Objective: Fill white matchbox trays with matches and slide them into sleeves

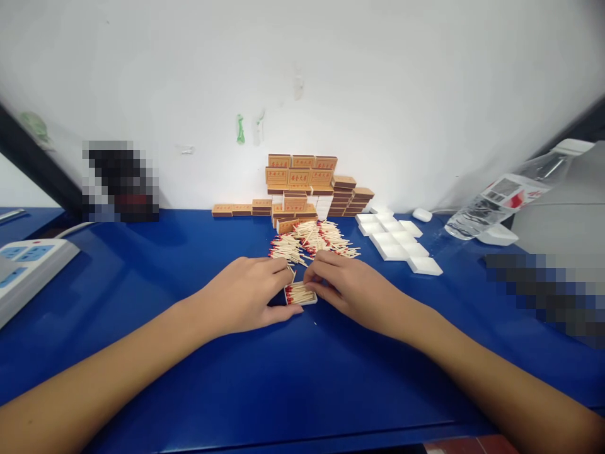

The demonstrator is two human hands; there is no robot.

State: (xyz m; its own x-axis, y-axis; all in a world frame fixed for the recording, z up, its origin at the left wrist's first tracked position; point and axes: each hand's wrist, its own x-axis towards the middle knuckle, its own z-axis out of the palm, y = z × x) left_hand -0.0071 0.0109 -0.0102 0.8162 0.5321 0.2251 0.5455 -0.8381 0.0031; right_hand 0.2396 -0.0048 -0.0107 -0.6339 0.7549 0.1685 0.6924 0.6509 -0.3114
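Observation:
A small white matchbox tray point(309, 302) lies on the blue table, filled with red-tipped matches point(299, 292). My left hand point(253, 290) is closed round its left end, thumb along the near side and fingers at the far side. A single match point(293, 275) sticks up by those fingertips. My right hand point(347, 287) is closed in a pinch at the tray's right end, its fingertips over the matches; what they hold, if anything, is hidden. Just beyond both hands spreads a loose pile of matches point(314, 236), heads pointing various ways.
Stacked matchboxes point(300, 178) stand against the wall behind the pile. Several empty white trays point(394, 241) lie to the right, near a white case point(422, 215) and a tilted water bottle point(505, 192). A power strip point(33, 271) sits at far left on the blue table point(283, 391).

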